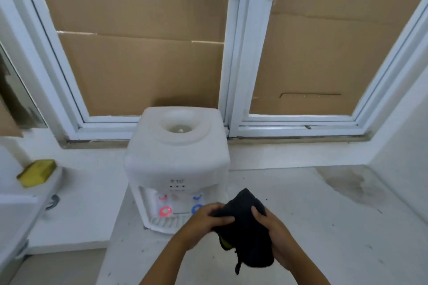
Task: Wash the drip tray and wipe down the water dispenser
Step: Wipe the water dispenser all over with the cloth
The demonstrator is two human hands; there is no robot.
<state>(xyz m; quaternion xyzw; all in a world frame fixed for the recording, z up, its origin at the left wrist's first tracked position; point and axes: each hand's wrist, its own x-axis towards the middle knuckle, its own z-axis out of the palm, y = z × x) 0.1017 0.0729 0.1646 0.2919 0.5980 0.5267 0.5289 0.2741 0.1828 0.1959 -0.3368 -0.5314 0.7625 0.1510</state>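
Note:
A white tabletop water dispenser (178,162) stands on the counter below the window, with no bottle in its top opening. It has a red tap (165,210) and a blue tap (196,208). Its white slotted drip tray (162,222) sits in place under the taps. Just in front and to the right of it, both hands hold a dark cloth (245,227) with a bit of yellow showing underneath. My left hand (206,221) grips the cloth's left side. My right hand (275,236) grips its right side.
A yellow sponge (37,172) lies on the edge of a white sink (20,210) at the left. The white counter (324,227) has a dark stain at the right rear. Window frames (234,65) backed with cardboard rise behind the dispenser.

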